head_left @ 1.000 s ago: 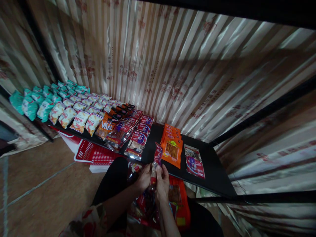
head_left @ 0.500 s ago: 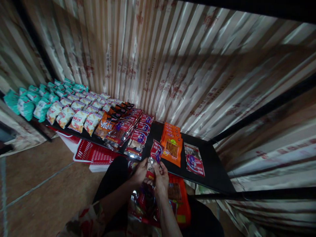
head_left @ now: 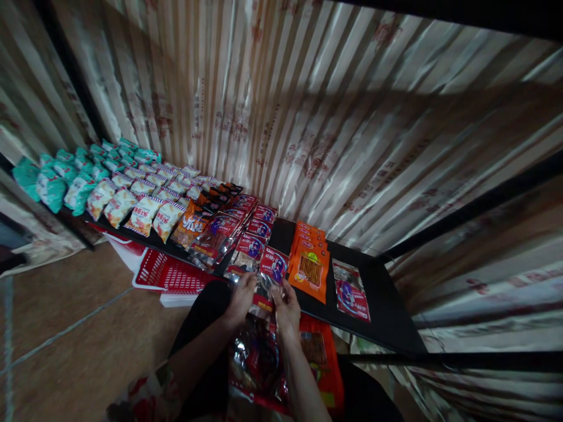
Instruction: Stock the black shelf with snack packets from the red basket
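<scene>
Between my two hands, over the front edge of the black shelf (head_left: 391, 310), is a red and clear snack packet (head_left: 273, 265). My left hand (head_left: 241, 299) grips its left side, and my right hand (head_left: 287, 305) pinches the right side. Just behind it on the shelf lies a row of matching red packets (head_left: 250, 246). To the right sits a row of orange snack packets (head_left: 310, 266), overlapping each other. Below my hands, more red packets (head_left: 255, 354) and an orange packet (head_left: 328, 363) rest on my lap, partly covered by my right forearm.
A single red packet (head_left: 350, 290) lies farther right on the shelf. White snack bags (head_left: 145, 214) and teal bags (head_left: 50, 187) fill its left end, beside orange-black bags (head_left: 189, 225). Under the shelf is a red basket (head_left: 169, 272). Black metal posts (head_left: 475, 202) stand before a pleated curtain.
The held packet has turned its printed front more toward me and spread flatter. My left hand has moved slightly left, away from my right hand. The view has shifted a little.
</scene>
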Action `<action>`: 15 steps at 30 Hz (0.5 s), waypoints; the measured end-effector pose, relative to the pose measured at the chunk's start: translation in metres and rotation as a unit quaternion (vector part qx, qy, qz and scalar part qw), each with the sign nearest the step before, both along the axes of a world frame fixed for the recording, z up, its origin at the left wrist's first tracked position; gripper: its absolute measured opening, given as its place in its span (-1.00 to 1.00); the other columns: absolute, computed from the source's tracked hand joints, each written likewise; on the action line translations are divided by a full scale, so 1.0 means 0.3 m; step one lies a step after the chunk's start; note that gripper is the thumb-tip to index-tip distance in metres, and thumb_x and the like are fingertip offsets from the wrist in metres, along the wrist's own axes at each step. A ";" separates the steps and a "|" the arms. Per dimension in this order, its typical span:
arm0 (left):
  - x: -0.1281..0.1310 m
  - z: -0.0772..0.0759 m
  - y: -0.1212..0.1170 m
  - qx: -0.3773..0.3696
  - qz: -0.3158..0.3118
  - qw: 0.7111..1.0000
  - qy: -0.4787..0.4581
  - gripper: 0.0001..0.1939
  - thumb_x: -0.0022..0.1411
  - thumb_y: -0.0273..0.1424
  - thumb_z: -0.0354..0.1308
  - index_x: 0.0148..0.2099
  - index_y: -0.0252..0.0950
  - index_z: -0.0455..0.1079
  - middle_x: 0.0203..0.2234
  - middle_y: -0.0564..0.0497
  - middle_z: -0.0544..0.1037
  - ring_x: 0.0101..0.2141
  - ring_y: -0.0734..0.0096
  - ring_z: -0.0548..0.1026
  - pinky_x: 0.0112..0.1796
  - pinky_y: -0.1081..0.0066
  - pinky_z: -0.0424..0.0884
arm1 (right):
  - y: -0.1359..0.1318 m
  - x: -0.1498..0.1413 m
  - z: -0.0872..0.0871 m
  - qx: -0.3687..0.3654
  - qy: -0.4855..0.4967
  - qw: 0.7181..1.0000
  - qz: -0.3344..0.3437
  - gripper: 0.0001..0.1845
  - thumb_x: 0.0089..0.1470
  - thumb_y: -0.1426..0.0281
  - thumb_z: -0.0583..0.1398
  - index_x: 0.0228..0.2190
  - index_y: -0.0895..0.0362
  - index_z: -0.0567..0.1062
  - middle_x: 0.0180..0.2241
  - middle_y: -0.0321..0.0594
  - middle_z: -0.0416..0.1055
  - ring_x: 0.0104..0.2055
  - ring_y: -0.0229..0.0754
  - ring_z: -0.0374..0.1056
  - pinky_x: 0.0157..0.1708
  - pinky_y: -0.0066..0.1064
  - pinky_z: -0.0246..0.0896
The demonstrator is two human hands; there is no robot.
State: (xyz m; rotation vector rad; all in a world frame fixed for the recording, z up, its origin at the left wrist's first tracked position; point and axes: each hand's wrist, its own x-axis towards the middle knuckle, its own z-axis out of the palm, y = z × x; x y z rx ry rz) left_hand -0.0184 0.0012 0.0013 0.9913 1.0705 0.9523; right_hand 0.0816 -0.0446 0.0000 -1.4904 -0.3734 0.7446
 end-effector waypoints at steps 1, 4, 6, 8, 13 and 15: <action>-0.005 -0.002 0.011 0.006 0.010 1.000 0.008 -0.76 0.13 -0.33 0.01 -0.17 -0.28 0.36 -0.30 -0.04 0.52 -0.24 0.32 0.46 -0.17 0.37 0.33 | 0.016 0.004 -0.002 -0.002 -0.009 1.000 0.007 -0.31 -0.37 0.23 0.34 -0.10 0.13 0.43 -0.35 -0.29 0.50 -0.32 -0.19 0.39 -0.30 -0.41 0.29; -0.024 0.002 0.045 0.040 0.023 0.999 0.029 -0.73 0.10 -0.42 0.03 -0.10 -0.28 0.32 -0.31 -0.04 0.52 -0.25 0.34 0.47 -0.16 0.37 0.33 | 0.069 0.011 -0.005 -0.008 -0.041 0.999 0.030 -0.36 -0.37 0.24 0.33 -0.13 0.15 0.46 -0.33 -0.25 0.51 -0.28 -0.16 0.39 -0.26 -0.39 0.27; -0.038 0.013 0.066 0.066 0.026 0.996 0.053 -0.69 0.10 -0.46 0.03 -0.06 -0.28 0.30 -0.27 -0.06 0.52 -0.23 0.34 0.48 -0.13 0.35 0.33 | 0.105 0.012 -0.002 -0.013 -0.068 0.996 0.048 -0.41 -0.36 0.25 0.32 -0.17 0.15 0.50 -0.35 -0.24 0.51 -0.28 -0.14 0.39 -0.25 -0.38 0.25; -0.051 0.028 0.084 0.090 0.033 0.991 0.095 -0.65 0.10 -0.49 0.03 -0.02 -0.29 0.29 -0.20 -0.08 0.50 -0.18 0.31 0.46 -0.08 0.31 0.32 | 0.140 0.009 0.004 -0.024 -0.105 0.992 0.063 -0.44 -0.36 0.24 0.32 -0.20 0.15 0.51 -0.38 -0.23 0.51 -0.29 -0.14 0.39 -0.24 -0.38 0.24; -0.077 0.063 0.118 0.163 0.051 0.959 0.226 -0.61 0.06 -0.52 0.04 -0.01 -0.34 0.33 -0.02 -0.17 0.40 0.00 0.20 0.36 0.06 0.27 0.20 | 0.215 -0.003 0.019 -0.076 -0.234 0.964 0.102 -0.41 -0.25 0.18 0.27 -0.14 0.21 0.49 -0.34 -0.16 0.48 -0.28 -0.12 0.37 -0.19 -0.34 0.19; -0.078 0.065 0.130 0.195 0.043 0.943 0.266 -0.63 0.06 -0.52 0.03 -0.04 -0.37 0.37 0.01 -0.21 0.38 0.04 0.15 0.32 0.08 0.25 0.18 | 0.241 -0.008 0.024 -0.089 -0.270 0.953 0.105 -0.41 -0.21 0.16 0.25 -0.13 0.22 0.48 -0.32 -0.12 0.46 -0.28 -0.11 0.35 -0.20 -0.34 0.18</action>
